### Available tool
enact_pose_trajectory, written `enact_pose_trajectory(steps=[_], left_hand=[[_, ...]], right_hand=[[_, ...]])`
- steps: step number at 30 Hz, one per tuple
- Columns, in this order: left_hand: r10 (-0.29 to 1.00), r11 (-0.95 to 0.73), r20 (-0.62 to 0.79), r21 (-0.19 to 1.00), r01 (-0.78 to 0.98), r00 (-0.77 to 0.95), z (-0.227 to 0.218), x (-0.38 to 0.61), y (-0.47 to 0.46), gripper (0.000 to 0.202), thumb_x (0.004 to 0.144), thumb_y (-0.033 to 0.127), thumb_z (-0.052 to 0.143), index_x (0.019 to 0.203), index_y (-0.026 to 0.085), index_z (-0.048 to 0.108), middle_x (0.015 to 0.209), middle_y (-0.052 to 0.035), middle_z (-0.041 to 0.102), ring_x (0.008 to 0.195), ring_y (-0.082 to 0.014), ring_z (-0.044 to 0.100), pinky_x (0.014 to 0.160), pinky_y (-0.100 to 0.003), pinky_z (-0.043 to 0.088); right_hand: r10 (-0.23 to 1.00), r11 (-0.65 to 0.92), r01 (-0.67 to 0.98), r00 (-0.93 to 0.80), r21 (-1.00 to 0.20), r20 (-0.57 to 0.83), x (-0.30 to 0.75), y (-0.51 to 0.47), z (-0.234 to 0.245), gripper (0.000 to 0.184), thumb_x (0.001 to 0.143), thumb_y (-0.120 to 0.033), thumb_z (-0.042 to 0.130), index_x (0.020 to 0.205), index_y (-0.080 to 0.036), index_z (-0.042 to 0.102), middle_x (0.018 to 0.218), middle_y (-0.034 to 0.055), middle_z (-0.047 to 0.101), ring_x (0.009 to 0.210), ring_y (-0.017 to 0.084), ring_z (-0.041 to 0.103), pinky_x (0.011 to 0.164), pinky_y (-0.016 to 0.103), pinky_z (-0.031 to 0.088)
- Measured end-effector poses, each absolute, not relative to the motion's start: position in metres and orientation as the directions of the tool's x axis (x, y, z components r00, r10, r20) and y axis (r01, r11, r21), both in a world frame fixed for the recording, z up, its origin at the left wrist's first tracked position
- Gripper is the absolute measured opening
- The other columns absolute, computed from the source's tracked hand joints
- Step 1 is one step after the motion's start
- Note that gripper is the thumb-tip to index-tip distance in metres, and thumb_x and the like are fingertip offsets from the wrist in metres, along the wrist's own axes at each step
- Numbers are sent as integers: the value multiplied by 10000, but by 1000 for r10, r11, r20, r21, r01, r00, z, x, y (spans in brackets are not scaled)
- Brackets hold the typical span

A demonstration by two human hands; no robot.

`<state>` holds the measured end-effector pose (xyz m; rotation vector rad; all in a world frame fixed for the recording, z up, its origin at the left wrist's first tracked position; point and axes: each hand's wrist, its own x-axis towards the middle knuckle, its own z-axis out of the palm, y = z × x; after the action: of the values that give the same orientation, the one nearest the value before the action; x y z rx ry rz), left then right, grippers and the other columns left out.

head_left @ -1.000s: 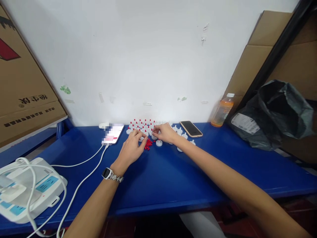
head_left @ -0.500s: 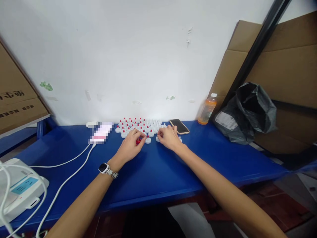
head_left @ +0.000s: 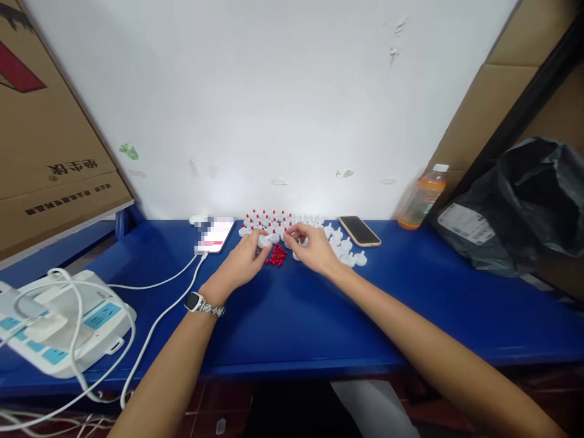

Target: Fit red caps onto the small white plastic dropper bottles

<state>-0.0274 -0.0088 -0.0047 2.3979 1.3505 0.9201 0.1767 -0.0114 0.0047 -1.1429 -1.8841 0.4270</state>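
A white cap [head_left: 263, 242] is held between the thumb and fingers of the left hand [head_left: 243, 260], just above the table [head_left: 292, 322]. The right hand [head_left: 316, 249] is held near it, with thumb and forefinger brought close together; whether a small piece is pinched there cannot be told. Loose red tips [head_left: 276, 256] are heaped on the table between the two hands, slightly nearer the wearer. Behind the left hand, tipped caps [head_left: 244, 232] are set upright in rows towards the wall [head_left: 292, 121], while bare caps [head_left: 345, 247] are scattered beside and beyond the right hand.

From this layout, the step in hand is judged to be the fitting of red tips onto white caps, partly done. For the next move, the cap needs to be kept steady with its spout exposed, and a single tip needs to be lined up squarely and pressed on; such small tips could easily be dropped or seated crooked.
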Motion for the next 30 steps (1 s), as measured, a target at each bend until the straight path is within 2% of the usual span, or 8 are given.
enact_pose_trajectory(steps=[6, 9, 13, 16, 18, 22, 25, 30], left_hand=[[863, -495, 395, 529, 690, 316, -4, -39, -7, 364, 943, 410, 472, 1178, 145, 558, 1023, -107, 663, 858, -226, 628, 798, -388, 522], [868, -490, 369, 527, 694, 333, -5, -35, -7, 429, 930, 388, 486, 1270, 132, 543, 1119, -127, 656, 911, -231, 630, 843, -388, 513], [895, -447, 279, 544, 711, 349, -4, -31, -9, 514, 933, 400, 494, 1363, 119, 515, 1008, -108, 675, 851, -227, 629, 818, -381, 506], [889, -459, 281, 563, 688, 363, -4, -29, -11, 504, 948, 421, 484, 1365, 139, 524, 975, -92, 676, 805, -211, 621, 797, -374, 506], [875, -485, 313, 575, 659, 370, -7, -25, -12, 505, 954, 433, 485, 1368, 147, 519, 1001, -92, 671, 818, -208, 623, 802, -373, 510], [848, -529, 350, 590, 610, 397, -13, -13, -15, 560, 974, 461, 462, 1437, 147, 439, 1081, -111, 656, 881, -217, 625, 830, -386, 520], [827, -561, 363, 589, 582, 430, -17, -6, -18, 583, 985, 490, 438, 1469, 170, 391, 1139, -118, 637, 902, -218, 622, 856, -402, 523], [785, -617, 405, 573, 539, 469, -23, -3, -20, 566, 998, 492, 417, 1490, 220, 354, 1225, -131, 610, 1061, -255, 610, 940, -445, 508]], right_hand=[[703, 671, 728, -566, -139, 431, 179, -22, -12, 146, 907, -347, 636, 940, -213, 684, 894, 61, 679, 948, 236, 524, 886, 417, 284], [691, 680, 730, -604, -72, 398, 178, -23, -15, 153, 950, -334, 590, 969, -217, 687, 895, 57, 656, 945, 227, 504, 866, 411, 275], [679, 693, 717, -616, -73, 400, 177, -20, -16, 145, 959, -307, 580, 938, -209, 685, 884, 52, 650, 941, 220, 504, 865, 410, 291], [683, 692, 701, -555, -175, 475, 180, -20, -13, 122, 930, -287, 611, 877, -197, 672, 901, 56, 670, 952, 224, 528, 876, 412, 323], [728, 654, 650, -402, -387, 555, 183, -19, -11, 122, 922, -291, 609, 866, -198, 665, 889, 48, 688, 914, 209, 566, 866, 396, 367], [875, 485, 203, -109, -851, 472, 187, -13, -8, 214, 873, -405, 656, 879, -191, 651, 812, 43, 719, 770, 179, 650, 726, 320, 461], [923, 365, -48, -113, -930, 368, 186, -9, -8, 284, 770, -453, 756, 827, -189, 668, 752, 30, 717, 724, 172, 665, 695, 300, 486], [935, 321, -92, -129, -943, 331, 184, -12, -6, 287, 707, -452, 809, 787, -194, 711, 710, 8, 697, 653, 138, 624, 648, 277, 474]])
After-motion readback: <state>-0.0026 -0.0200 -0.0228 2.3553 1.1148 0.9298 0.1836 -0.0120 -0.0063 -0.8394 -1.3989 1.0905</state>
